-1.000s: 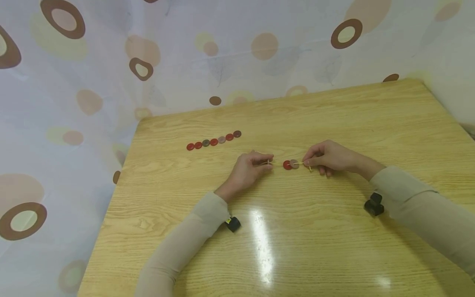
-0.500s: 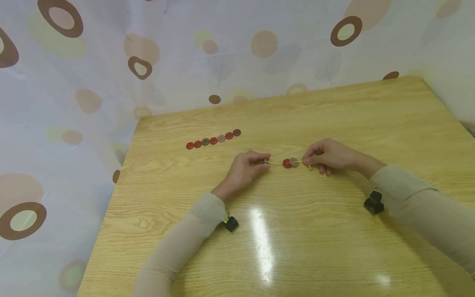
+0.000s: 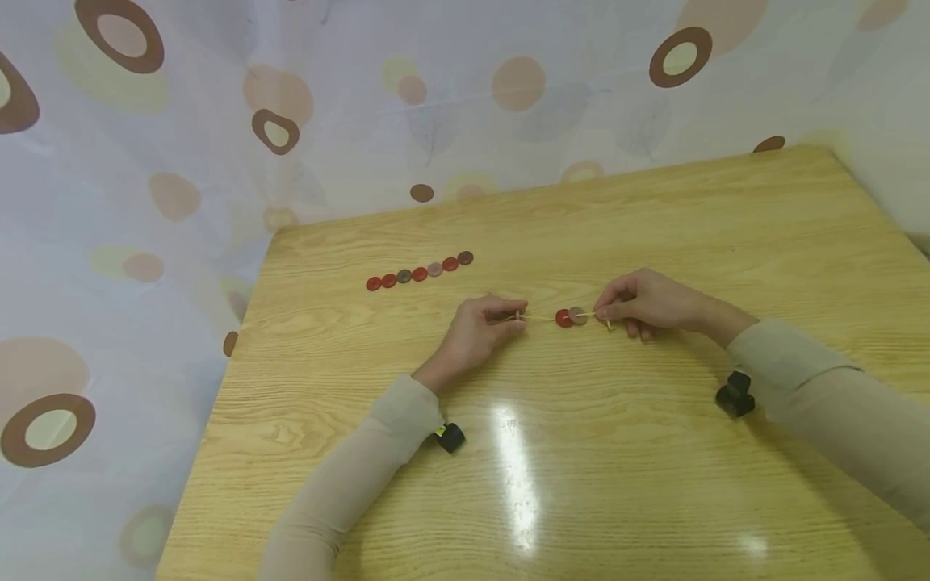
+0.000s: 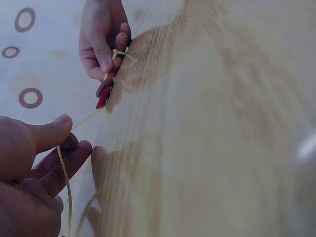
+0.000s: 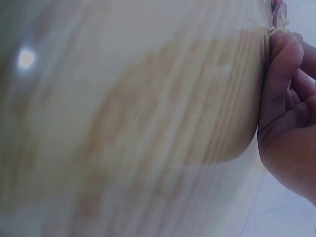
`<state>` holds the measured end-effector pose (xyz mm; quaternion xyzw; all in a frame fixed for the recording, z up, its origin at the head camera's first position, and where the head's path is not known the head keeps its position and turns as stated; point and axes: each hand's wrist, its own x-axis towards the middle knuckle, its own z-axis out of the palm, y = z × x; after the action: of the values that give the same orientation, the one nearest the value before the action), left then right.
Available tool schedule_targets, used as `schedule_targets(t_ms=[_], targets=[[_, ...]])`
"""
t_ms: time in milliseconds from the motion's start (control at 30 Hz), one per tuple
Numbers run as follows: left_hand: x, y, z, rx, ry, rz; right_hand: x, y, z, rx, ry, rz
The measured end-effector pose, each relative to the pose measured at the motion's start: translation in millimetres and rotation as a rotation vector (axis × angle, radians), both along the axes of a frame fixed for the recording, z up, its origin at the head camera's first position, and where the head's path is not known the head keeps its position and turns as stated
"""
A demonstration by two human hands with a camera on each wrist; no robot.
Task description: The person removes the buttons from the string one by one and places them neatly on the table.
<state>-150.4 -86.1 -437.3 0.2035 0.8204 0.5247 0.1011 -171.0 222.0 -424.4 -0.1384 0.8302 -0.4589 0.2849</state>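
Your left hand (image 3: pixel 472 332), pinching a button (image 4: pixel 70 142) and string (image 4: pixel 69 192), edges away from two strung buttons (image 3: pixel 570 318) over the bench (image 3: pixel 639 468), its button not yet joining them, as your right hand (image 3: pixel 650 303) pinches the knotted end (image 4: pixel 116 53).

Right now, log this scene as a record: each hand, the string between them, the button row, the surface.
Left hand: pinches a single button between thumb and fingers
Right hand: pinches the yellow string near its knot
String between hands: carries a red button and a pinkish-brown button, overlapping
Button row: seven; head view, left to right: red, red, dark, red, pale, red, dark
Surface: wood-grain table
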Motion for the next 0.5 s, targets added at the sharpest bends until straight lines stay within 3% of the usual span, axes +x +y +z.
schedule_targets(t_ms=[500], targets=[[0.1,-3.0,-0.3,0.013,-0.007,0.013,-2.4,1.5,-2.4,-0.007,-0.007,0.004]])
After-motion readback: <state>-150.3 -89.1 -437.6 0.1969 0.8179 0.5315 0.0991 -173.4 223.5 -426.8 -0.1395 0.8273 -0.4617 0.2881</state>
